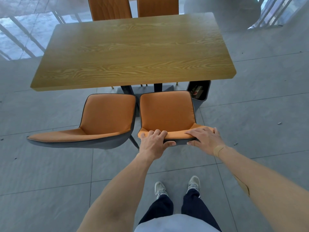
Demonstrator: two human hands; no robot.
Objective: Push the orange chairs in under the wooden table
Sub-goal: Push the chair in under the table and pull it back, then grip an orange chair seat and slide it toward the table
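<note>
Gripping the top edge of the right orange chair (167, 111), both hands sit just below the middle of the frame. The left hand (154, 143) curls its fingers over the backrest rim with the thumb pressed on the grey back shell. The right hand (204, 139) lies over the rim's right end, fingers bent down the front and thumb underneath, a tan plaster on its wrist. This chair stands pulled out from the wooden table (133, 52), its seat front close to the near table edge. Just left of it, the left orange chair (103, 118) is likewise pulled out, untouched, turned slightly. 2 more orange chair backs (132, 7) rise behind the far table edge at the top of the frame. A dark bin (199, 91) stands under the table's lower right corner, beside the held chair. White sneakers (177, 187) stand on the grey tiled floor (50, 173) at the bottom.
</note>
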